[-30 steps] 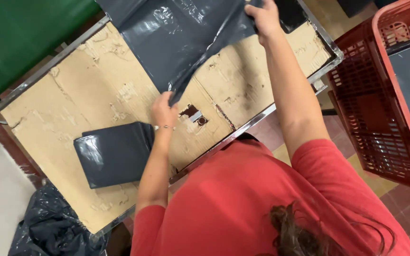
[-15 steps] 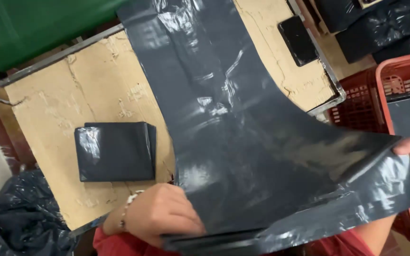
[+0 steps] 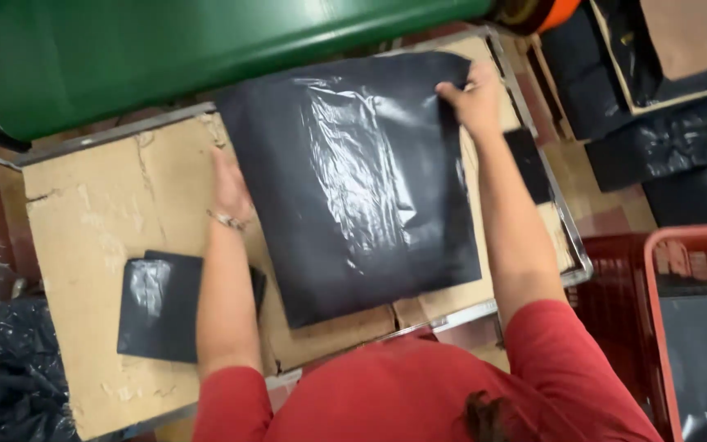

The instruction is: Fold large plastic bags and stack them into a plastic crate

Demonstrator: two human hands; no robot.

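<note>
The person wears a bright red short-sleeved top of soft, plain fabric (image 3: 419,393); it fills the lower part of the view, and its sleeves end above the elbows, leaving both forearms bare. A thin, pale metallic bracelet (image 3: 227,219) circles the wrist of the left hand (image 3: 229,187). The right hand (image 3: 475,100) carries no ring or band that can be made out. A strand of dark hair (image 3: 481,416) hangs over the red cloth at the bottom edge.
</note>
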